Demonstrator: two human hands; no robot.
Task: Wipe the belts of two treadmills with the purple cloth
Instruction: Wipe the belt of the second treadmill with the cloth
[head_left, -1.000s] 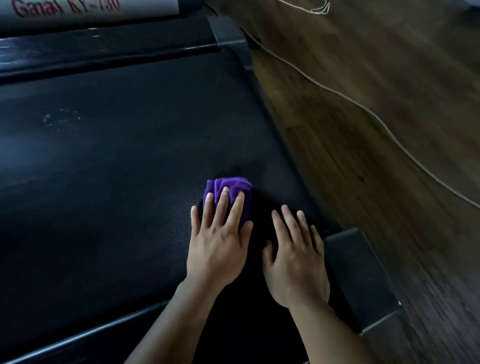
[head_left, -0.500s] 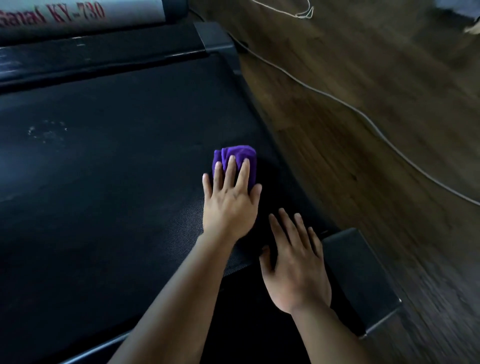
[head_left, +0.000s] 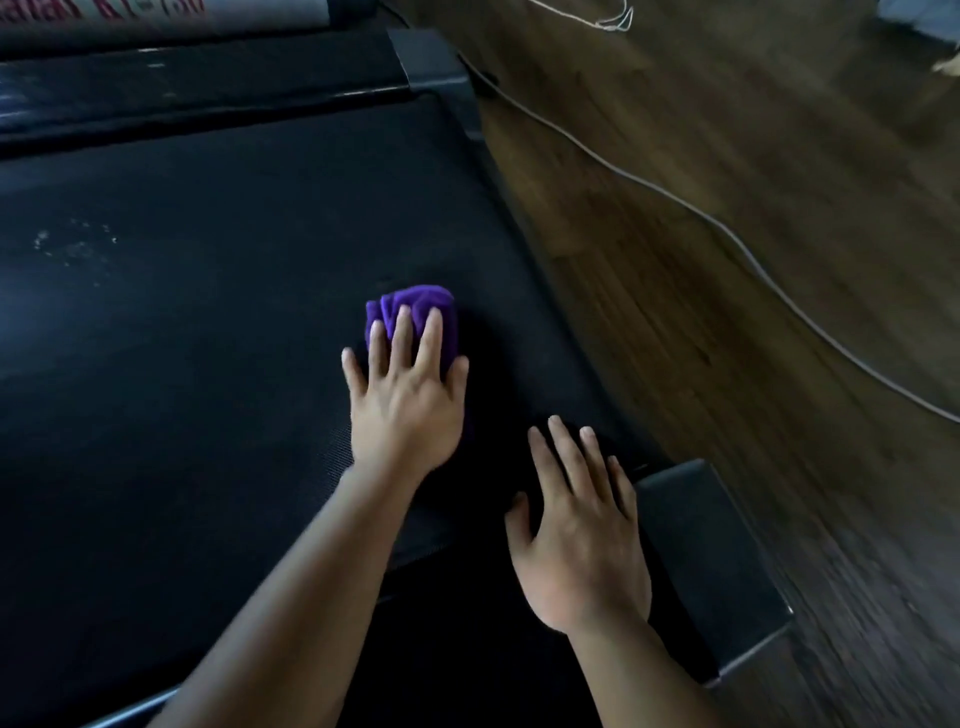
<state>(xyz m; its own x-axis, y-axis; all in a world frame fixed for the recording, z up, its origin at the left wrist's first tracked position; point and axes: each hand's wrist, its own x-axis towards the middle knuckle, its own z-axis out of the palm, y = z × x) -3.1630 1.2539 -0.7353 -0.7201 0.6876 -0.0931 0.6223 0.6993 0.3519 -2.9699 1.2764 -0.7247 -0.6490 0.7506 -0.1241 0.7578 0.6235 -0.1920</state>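
Our left hand (head_left: 408, 410), fingers flat, has pushed the purple cloth (head_left: 415, 304) forward from the near edge of the belt (head_left: 208, 364), along its right side, while our open right hand (head_left: 582, 545) braces there, so wiping continues.

Two bare forearms and two bare hands over the treadmill belt (head_left: 208, 322): left hand (head_left: 405, 405), right hand (head_left: 582, 545). Long slim fingers (head_left: 401, 338), short plain nails.

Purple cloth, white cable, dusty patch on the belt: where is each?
purple cloth (head_left: 415, 297), head view, its bunched top part.
white cable (head_left: 719, 226), head view, its middle stretch.
dusty patch (head_left: 72, 244), head view, its pale specks.
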